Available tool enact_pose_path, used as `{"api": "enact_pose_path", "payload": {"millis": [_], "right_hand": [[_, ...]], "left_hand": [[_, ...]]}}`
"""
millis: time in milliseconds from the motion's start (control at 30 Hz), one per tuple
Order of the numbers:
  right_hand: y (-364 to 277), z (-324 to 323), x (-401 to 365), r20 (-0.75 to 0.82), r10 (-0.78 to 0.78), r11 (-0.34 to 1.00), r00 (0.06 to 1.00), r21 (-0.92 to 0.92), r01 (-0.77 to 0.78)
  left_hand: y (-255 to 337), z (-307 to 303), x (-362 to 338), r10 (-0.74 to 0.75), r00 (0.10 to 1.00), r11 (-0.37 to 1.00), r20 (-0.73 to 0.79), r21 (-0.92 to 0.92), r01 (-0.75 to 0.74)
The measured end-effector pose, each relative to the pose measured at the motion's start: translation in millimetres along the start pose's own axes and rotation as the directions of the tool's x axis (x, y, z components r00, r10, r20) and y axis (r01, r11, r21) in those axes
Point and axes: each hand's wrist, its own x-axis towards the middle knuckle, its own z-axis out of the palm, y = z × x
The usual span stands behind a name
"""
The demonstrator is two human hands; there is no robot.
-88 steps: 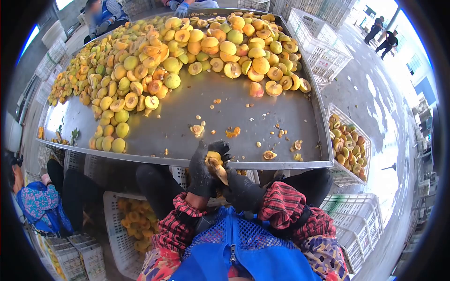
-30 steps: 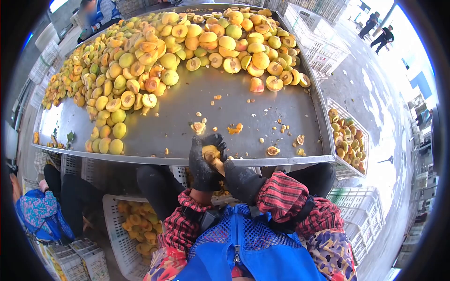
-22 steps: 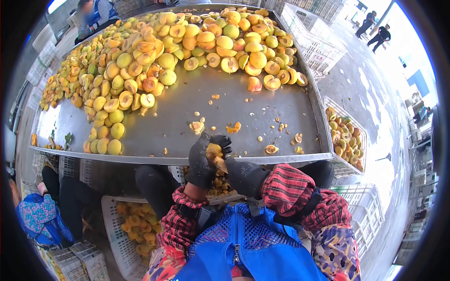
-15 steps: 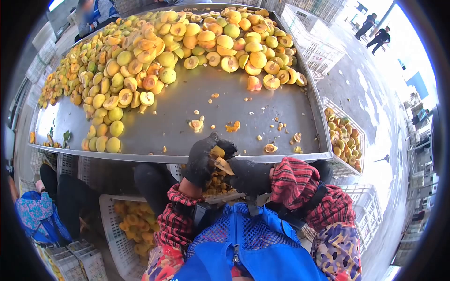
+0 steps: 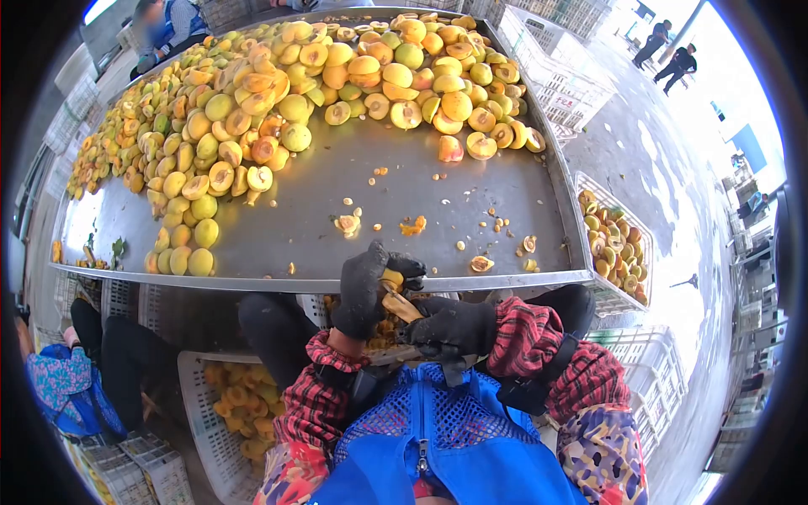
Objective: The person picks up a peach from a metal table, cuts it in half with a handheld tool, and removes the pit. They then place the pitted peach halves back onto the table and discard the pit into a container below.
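Note:
Over the table's near edge, my left hand (image 5: 364, 290) in a black glove is closed around a yellow peach piece (image 5: 391, 277), mostly hidden by the fingers. Just to its right, my right hand (image 5: 454, 326), also black-gloved, has its fingers curled at the end of a tan, wooden-looking tool (image 5: 401, 305). That tool points up and left to the peach in my left hand; its working end is hidden. Below both hands, a crate of cut peaches (image 5: 385, 330) shows between my knees. Peach scraps (image 5: 413, 225) and pits lie on the metal table (image 5: 337, 185) just beyond.
A big heap of peaches (image 5: 252, 93), many halved, covers the table's far and left parts. A crate of peach halves (image 5: 619, 252) stands at right, another white crate (image 5: 210, 421) at lower left. A seated person (image 5: 71, 379) is at left; another (image 5: 172, 29) sits across.
My right hand has shifted slightly down and away from my left, showing more of the tan tool. My left hand stays around the peach piece. The view has shifted slightly.

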Motion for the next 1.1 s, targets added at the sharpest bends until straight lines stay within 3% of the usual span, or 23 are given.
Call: {"api": "enact_pose_path", "payload": {"millis": [33,67,100,133,167,200,300,333,433,467,567,633,700,733,767,833,867,900,967,1033,1100], "right_hand": [[22.8,-1.6,8.8,0.044,-0.387,0.880,0.921,-0.281,0.383],[27.0,1.1,9.5,0.043,-0.433,0.872,0.900,-0.235,0.430],[26.6,4.9,10.1,0.043,-0.478,0.859,0.878,-0.189,0.477],[22.0,11.2,2.5,-0.004,-0.186,0.967,0.983,0.178,0.184],[13.7,16.9,-5.2,0.066,0.122,0.845,0.990,0.516,-0.139],[8.8,19.6,-10.6,0.071,0.047,0.852,0.996,0.517,-0.077],[11.4,13.1,-30.9,0.172,0.029,0.822,0.985,0.556,-0.121],[18.7,10.0,-35.5,0.139,0.031,0.824,0.990,0.557,-0.104],[26.4,12.3,-34.1,-0.019,0.182,0.932,0.983,0.323,-0.166],[40.0,7.8,-34.4,-0.005,0.317,0.910,0.948,0.282,-0.303],[56.7,10.6,-33.0,-0.072,0.318,0.935,0.945,0.187,-0.301],[83.5,9.4,-29.3,-0.131,0.288,0.956,0.949,0.104,-0.275],[97.2,8.6,-28.5,-0.131,0.225,0.971,0.965,0.106,-0.212],[105.8,7.4,-27.8,-0.103,0.261,0.961,0.960,0.123,-0.248],[114.3,6.1,-27.1,-0.074,0.295,0.949,0.952,0.138,-0.284],[126.8,2.3,-20.7,-0.031,0.332,0.940,0.943,0.095,-0.328],[125.1,1.3,-17.8,-0.009,0.355,0.931,0.935,0.092,-0.353],[123.4,0.2,-14.8,0.012,0.377,0.922,0.926,0.088,-0.377],[114.0,-0.5,-12.0,0.013,0.400,0.911,0.917,0.102,-0.399],[100.6,-1.2,-13.6,-0.010,0.392,0.912,0.920,0.138,-0.387],[92.7,-2.4,-18.2,-0.042,0.371,0.919,0.928,0.161,-0.360]], "left_hand": [[-4.0,6.2,-0.6,-0.029,0.998,0.986,-0.064,-0.166,0.018],[-5.4,8.8,0.1,-0.065,0.990,0.945,-0.126,-0.328,0.020],[-13.0,3.0,4.0,-0.064,0.995,0.883,-0.073,-0.469,0.023],[-27.4,-6.2,10.2,-0.057,0.998,0.800,-0.020,-0.599,0.034],[-34.4,-11.1,13.8,-0.042,0.999,0.699,0.031,-0.713,0.052],[-12.6,4.3,7.9,-0.220,0.973,0.714,-0.072,-0.691,0.110],[-5.1,2.4,1.2,-0.042,0.990,0.988,-0.131,-0.153,0.022],[2.8,3.6,0.6,-0.101,0.980,0.978,-0.171,-0.195,0.067],[4.2,-1.7,-8.9,-0.004,0.994,0.990,-0.106,0.142,0.020],[5.9,-6.0,-13.4,0.020,0.998,0.979,-0.067,0.202,-0.006],[41.5,-20.9,-48.2,0.024,0.990,0.987,-0.140,0.160,-0.001],[68.1,-63.6,-82.2,0.174,0.955,0.933,-0.242,0.352,-0.081],[90.4,-92.2,-124.4,0.336,0.814,0.895,-0.473,0.429,-0.121],[87.3,-131.6,-154.7,0.295,0.800,0.851,-0.522,0.524,0.028],[84.2,-167.2,-181.1,0.260,0.776,0.781,-0.574,0.598,0.180],[97.1,-188.4,-208.8,0.224,0.786,0.180,-0.576,0.817,0.547],[101.7,-192.4,-212.9,0.202,0.783,-0.183,-0.589,0.762,0.621],[106.7,-188.4,-202.5,0.240,0.724,0.138,-0.647,0.761,0.634],[115.8,-178.2,-157.4,0.234,0.599,0.708,-0.766,0.556,0.435],[122.4,-173.6,-95.7,0.232,0.632,0.824,-0.740,0.494,0.275],[112.9,-206.2,-28.2,0.207,0.744,0.868,-0.635,0.470,0.159]]}}
